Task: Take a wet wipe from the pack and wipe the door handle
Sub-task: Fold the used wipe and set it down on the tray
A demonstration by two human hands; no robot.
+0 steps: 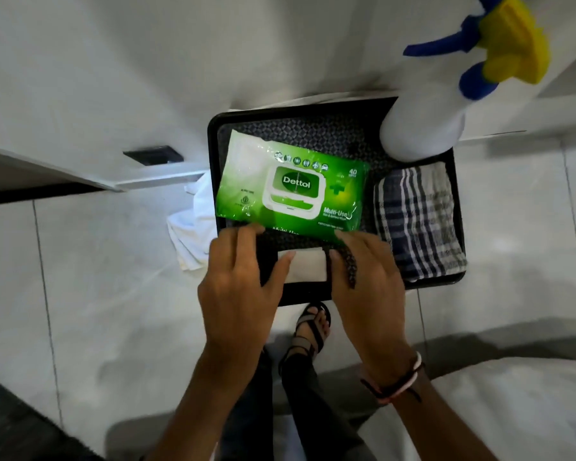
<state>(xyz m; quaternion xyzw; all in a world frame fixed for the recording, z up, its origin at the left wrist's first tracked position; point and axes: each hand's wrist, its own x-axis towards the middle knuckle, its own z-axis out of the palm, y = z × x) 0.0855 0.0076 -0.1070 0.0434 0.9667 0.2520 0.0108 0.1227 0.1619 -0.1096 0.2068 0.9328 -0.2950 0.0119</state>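
A green Dettol wet wipe pack [290, 184] lies in a black tray [459, 207], its white flip lid shut. Just in front of it, over the tray's near edge, is a folded white wet wipe [308, 266]. My left hand [240, 284] has its thumb on the wipe's left end and its fingertips on the pack's near edge. My right hand [369, 287] has its thumb on the wipe's right end, with its index fingertip touching the pack. A dark fitting [153, 154] sits on the white door at the left; whether it is the handle is unclear.
A white spray bottle [423, 131] with a yellow and blue trigger stands at the tray's far right corner. A folded blue checked cloth [416, 224] lies in the tray's right side. A white cloth [193, 227] lies on the tiled floor left of the tray. My sandalled foot [313, 327] is below.
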